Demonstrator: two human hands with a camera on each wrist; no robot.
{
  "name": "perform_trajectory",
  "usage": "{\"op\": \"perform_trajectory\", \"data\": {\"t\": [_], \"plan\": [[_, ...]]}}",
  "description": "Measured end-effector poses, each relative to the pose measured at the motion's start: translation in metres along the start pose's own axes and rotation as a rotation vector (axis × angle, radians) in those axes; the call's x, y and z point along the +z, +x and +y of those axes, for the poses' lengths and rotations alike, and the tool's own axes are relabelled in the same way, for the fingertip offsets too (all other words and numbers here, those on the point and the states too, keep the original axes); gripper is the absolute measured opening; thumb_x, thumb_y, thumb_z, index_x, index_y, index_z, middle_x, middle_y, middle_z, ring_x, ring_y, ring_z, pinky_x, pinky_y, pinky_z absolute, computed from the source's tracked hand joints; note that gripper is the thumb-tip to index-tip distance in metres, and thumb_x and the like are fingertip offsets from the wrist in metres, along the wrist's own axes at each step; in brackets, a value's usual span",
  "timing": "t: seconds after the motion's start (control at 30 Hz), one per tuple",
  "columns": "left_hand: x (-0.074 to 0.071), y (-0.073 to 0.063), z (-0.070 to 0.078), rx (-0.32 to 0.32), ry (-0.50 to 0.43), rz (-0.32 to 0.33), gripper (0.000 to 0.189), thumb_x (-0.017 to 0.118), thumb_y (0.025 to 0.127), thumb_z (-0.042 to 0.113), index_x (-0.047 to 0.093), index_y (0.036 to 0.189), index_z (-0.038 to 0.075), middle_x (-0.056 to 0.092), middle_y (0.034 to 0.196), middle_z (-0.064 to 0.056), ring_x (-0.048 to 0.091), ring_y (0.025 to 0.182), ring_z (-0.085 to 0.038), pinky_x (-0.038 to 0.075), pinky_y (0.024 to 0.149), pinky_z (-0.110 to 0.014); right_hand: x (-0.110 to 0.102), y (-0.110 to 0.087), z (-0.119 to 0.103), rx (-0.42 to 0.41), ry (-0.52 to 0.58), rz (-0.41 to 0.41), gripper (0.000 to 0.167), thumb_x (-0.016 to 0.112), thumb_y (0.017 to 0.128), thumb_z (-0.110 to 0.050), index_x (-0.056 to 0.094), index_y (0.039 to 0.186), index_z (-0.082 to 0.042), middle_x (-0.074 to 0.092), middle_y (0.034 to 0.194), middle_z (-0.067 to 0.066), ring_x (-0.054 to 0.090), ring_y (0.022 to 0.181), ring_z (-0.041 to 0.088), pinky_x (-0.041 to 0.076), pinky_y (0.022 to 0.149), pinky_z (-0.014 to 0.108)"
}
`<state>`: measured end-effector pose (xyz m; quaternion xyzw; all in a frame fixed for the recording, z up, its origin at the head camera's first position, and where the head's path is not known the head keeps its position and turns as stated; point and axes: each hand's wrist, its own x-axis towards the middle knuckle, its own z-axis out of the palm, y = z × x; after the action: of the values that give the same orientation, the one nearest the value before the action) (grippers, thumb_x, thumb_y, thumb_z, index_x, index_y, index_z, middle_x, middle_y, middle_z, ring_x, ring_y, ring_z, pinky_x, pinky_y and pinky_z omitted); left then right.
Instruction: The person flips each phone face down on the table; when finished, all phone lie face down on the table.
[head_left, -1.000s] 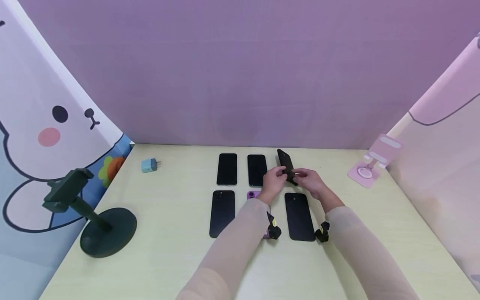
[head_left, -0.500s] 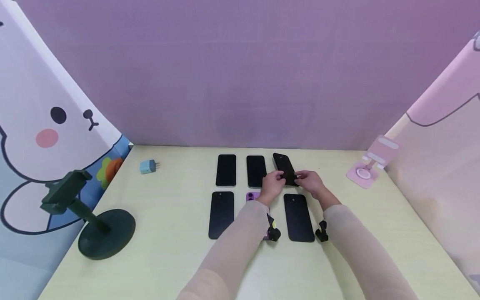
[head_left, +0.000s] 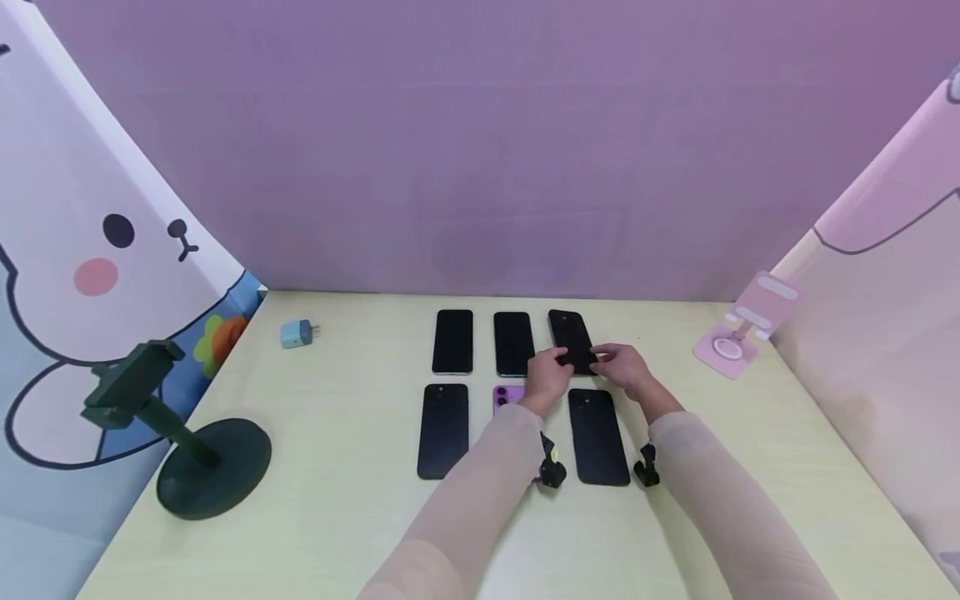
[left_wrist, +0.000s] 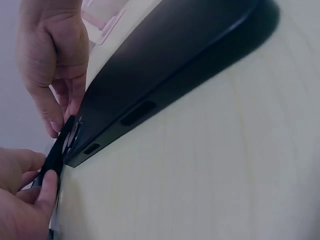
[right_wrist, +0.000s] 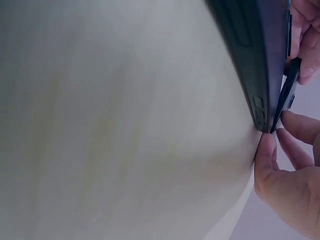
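Both hands hold a black phone (head_left: 572, 340) at the right end of the back row. My left hand (head_left: 547, 379) pinches its near left side, and my right hand (head_left: 628, 369) grips its near right edge. Between the hands in the left wrist view, the held phone (left_wrist: 54, 150) shows as a thin dark slab. The right wrist view also has it (right_wrist: 287, 92) edge-on, at a slant. Just in front lies another black phone (head_left: 598, 437), back up. A purple phone (head_left: 507, 394) is mostly hidden under the left forearm.
Two dark phones, one at back centre (head_left: 513, 343) and one at back left (head_left: 453, 342), lie left of the hands. A black phone (head_left: 443, 431) sits front left. Farther out are a blue plug adapter (head_left: 297, 333), a dark green stand (head_left: 213, 467) and a pink stand (head_left: 727, 350).
The held phone has tipped down from a steep tilt to nearly flat on the table. Both hands have lowered with it, still gripping its near end.
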<state>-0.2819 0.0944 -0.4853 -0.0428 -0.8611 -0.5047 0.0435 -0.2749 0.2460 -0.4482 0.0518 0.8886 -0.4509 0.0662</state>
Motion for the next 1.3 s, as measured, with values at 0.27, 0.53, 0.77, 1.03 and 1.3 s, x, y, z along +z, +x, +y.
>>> {"op": "perform_trajectory", "data": {"t": [0.27,0.53,0.77,1.03,1.3], "plan": [[-0.001,-0.006,0.012,-0.007,0.109,-0.024,0.033,0.066,0.088,0.005,0.069,0.121,0.005,0.065,0.123,-0.011,0.059,0.114,-0.027,0.046,0.095,-0.032,0.001,-0.002,0.000,0.043,-0.039,0.010,0.042,0.061,0.092,-0.001,0.053,0.132,0.008,0.056,0.122,0.031,0.058,0.103,0.038,0.050,0.082,0.042],[0.000,-0.009,0.010,0.004,0.114,-0.001,0.035,0.068,0.085,0.004,0.069,0.120,0.003,0.068,0.114,-0.013,0.062,0.110,-0.027,0.048,0.093,-0.031,0.002,0.000,0.006,0.054,-0.040,0.016,0.043,0.063,0.090,-0.002,0.055,0.131,0.007,0.056,0.123,0.030,0.058,0.105,0.038,0.050,0.084,0.043],[-0.001,-0.008,0.010,0.032,0.107,0.024,0.032,0.070,0.084,0.004,0.070,0.116,0.001,0.072,0.098,-0.011,0.067,0.098,-0.024,0.052,0.085,-0.029,-0.002,0.000,0.004,0.048,-0.057,0.007,0.043,0.063,0.090,0.000,0.054,0.131,0.008,0.057,0.121,0.030,0.060,0.101,0.036,0.051,0.079,0.039],[-0.019,-0.011,0.011,0.045,-0.030,-0.051,0.033,0.070,0.087,0.005,0.068,0.119,-0.001,0.072,0.096,-0.010,0.067,0.088,-0.016,0.053,0.074,-0.024,0.003,-0.001,-0.017,0.026,-0.018,0.028,0.043,0.061,0.093,-0.006,0.053,0.133,0.006,0.053,0.125,0.030,0.055,0.108,0.040,0.049,0.086,0.045],[-0.066,-0.009,0.002,0.100,-0.065,-0.101,0.029,0.066,0.092,0.005,0.066,0.120,-0.002,0.069,0.108,-0.015,0.067,0.095,-0.020,0.052,0.078,-0.024,0.028,-0.003,-0.043,-0.038,-0.019,0.027,0.039,0.061,0.094,-0.007,0.056,0.131,0.005,0.056,0.122,0.026,0.054,0.110,0.039,0.048,0.087,0.045]]}}
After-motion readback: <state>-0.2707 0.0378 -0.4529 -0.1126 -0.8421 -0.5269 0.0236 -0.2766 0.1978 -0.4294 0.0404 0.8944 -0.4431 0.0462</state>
